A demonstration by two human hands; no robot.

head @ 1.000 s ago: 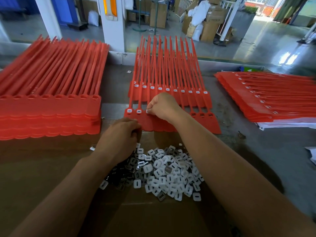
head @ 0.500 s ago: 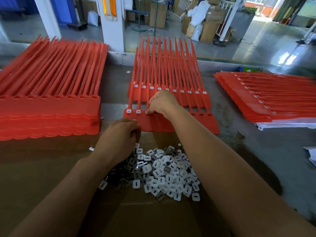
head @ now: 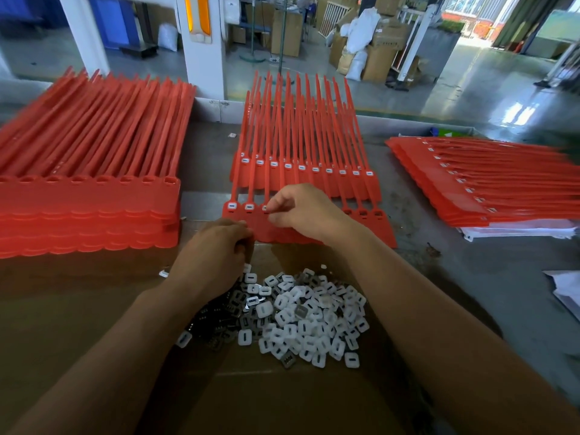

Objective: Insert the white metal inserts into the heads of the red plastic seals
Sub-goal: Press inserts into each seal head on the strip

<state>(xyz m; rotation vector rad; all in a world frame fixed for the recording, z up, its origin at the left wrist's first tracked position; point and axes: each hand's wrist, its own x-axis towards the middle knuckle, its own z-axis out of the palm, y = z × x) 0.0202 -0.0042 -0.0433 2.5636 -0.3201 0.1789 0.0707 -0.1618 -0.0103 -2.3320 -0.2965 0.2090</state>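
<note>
A front strip of red seals [head: 317, 237] lies mid-table. Its two leftmost heads hold white inserts [head: 232, 205]; the heads at the right end [head: 362, 212] are empty. My right hand [head: 306, 211] hovers over the third head [head: 265, 209], thumb and forefinger pinched together at it, the insert between them mostly hidden. My left hand [head: 216, 254] rests at the far left edge of the loose pile of white inserts [head: 309, 321], its fingers curled under and whatever they hold hidden. Behind lies a second strip [head: 301, 167] with an insert in every head.
A tall stack of red seals with empty heads [head: 91, 211] fills the left. Another stack with inserts [head: 477, 186] lies at the right, on white sheets. Brown cardboard [head: 282, 400] lies under the pile. A paper scrap [head: 565, 290] sits at the right edge.
My right hand has stayed at the third head of the front strip, shifting only slightly. My left hand has kept its place at the pile's edge.
</note>
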